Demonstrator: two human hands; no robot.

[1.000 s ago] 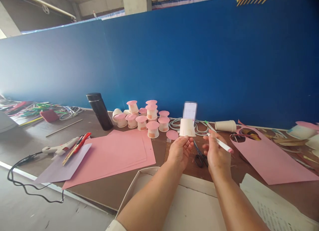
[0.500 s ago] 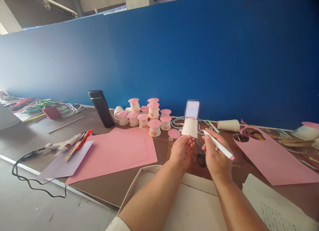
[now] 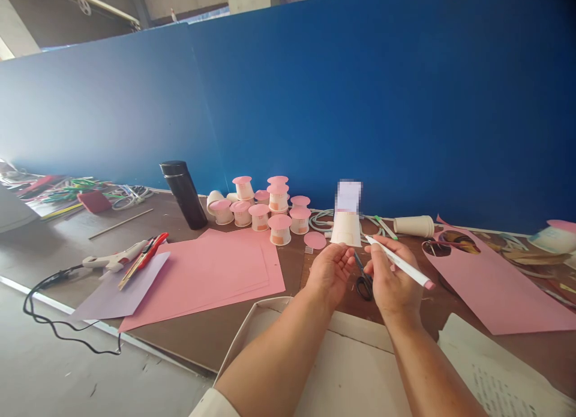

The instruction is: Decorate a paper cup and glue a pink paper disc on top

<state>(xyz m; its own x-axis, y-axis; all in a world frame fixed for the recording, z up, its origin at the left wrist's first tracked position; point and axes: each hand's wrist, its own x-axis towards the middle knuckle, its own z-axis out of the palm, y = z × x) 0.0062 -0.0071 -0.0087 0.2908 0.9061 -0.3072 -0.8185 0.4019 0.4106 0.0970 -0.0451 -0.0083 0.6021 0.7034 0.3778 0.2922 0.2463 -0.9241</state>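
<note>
Black scissors (image 3: 361, 273) lie between the hands (image 3: 330, 277) (image 3: 396, 288), left pinching a white cup (image 3: 345, 228), right a marker (image 3: 402, 264).

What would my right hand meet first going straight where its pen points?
Your right hand would likely bring the pen against the pale cup in your left hand; depth is unclear.

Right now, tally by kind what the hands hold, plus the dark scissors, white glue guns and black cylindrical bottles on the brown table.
White paper cup in the left hand: 1
White pen with pink end in the right hand: 1
Dark scissors: 1
White glue gun: 1
Black cylindrical bottle: 1
Total: 5
</note>
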